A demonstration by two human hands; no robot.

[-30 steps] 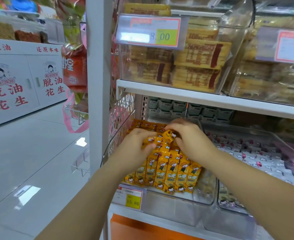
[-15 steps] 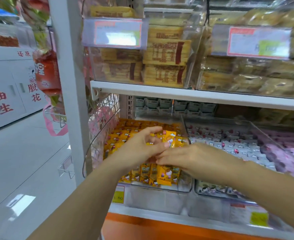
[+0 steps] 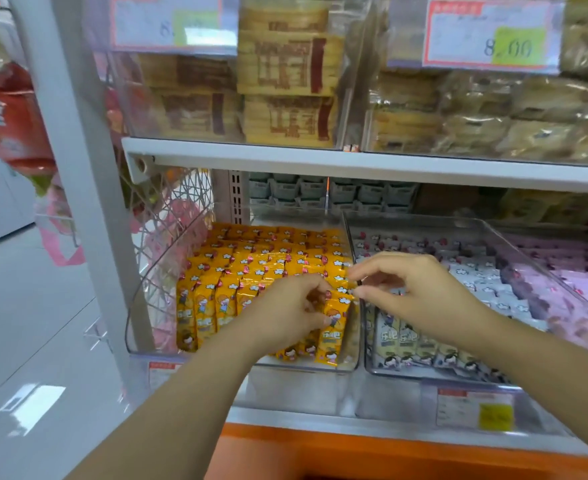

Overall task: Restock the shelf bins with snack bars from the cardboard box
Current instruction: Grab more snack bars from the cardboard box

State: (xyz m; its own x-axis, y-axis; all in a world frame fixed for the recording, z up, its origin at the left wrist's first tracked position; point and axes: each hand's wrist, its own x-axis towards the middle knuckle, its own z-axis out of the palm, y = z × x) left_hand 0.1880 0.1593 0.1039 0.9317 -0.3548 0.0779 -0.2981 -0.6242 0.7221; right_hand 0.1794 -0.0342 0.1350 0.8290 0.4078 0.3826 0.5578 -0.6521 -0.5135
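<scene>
The left hand point(image 3: 285, 315) pinches a yellow wrapped snack bar point(image 3: 333, 337) in the clear plastic bin point(image 3: 154, 271). The right hand point(image 3: 420, 292) curls loosely beside it; whether it grips anything, I cannot tell.

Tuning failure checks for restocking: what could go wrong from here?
1. The yellow bin looks packed; the bar the left hand holds at the front may pop out over the front rim.
2. The right hand works at the wall next to the white bin; a bar could slip across.
</scene>
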